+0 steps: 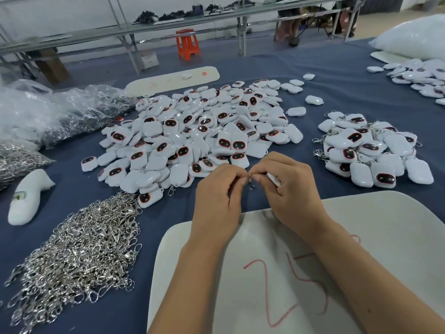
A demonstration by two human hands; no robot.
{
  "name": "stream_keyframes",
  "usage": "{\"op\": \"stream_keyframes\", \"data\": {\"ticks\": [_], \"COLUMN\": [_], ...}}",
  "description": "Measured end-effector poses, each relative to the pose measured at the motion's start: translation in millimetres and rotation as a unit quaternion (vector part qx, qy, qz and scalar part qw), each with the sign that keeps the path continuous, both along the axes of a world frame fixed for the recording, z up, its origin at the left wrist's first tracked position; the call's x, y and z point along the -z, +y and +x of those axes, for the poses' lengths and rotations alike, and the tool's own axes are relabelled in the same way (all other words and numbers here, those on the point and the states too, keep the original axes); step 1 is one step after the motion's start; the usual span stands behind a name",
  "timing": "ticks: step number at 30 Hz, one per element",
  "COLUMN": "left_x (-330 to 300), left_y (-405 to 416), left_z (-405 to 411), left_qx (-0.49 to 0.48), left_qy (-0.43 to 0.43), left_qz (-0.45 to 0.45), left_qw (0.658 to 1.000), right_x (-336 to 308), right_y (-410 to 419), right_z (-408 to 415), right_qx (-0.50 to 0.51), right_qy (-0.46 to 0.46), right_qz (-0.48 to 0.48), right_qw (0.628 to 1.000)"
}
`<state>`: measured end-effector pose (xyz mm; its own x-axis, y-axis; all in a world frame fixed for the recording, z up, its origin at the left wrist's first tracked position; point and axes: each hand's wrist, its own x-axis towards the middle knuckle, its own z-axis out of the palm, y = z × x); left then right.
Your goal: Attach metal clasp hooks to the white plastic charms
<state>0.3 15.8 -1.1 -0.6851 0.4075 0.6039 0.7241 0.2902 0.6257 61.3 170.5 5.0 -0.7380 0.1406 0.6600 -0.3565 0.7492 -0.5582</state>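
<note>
step: clasp-on, mid-fit | left hand point(218, 189) fingers pinch metal clasp hook point(251, 182) | right hand point(286, 183) fingers curled round white charm point(274, 178), above counter point(337, 75) edge | next: likely thread hook through charm loop, drop on finished pile point(370, 150)
</note>
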Motion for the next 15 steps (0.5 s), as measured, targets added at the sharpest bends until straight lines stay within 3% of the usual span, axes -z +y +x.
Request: {"op": "stream_keyframes", "data": {"ticks": [8, 12, 15], "left_x": [-0.8, -4.1, -5.5], "left_y": [2.7, 3.5, 3.1], "left_z": [4.9, 7.3, 7.4], "left_qx": [-0.009, -0.012, -0.004], "left_qy": [-0.023, -0.023, -0.017], "left_qz": [-0.003, 0.031, 0.03], "left_qw": [1.0, 0.999, 0.999], "right_x": [1.2, 2.4, 3.0], "right_y": [1.6, -3.6, -0.5], "right_z": [-1.7, -0.6, -1.1], "right_qx": [-0.011, 0.001, -0.033], "right_qy": [0.008, 0.014, -0.074], "right_qz": [0.039, -0.084, -0.186], "right_qw": [0.999, 0.996, 0.979]}}
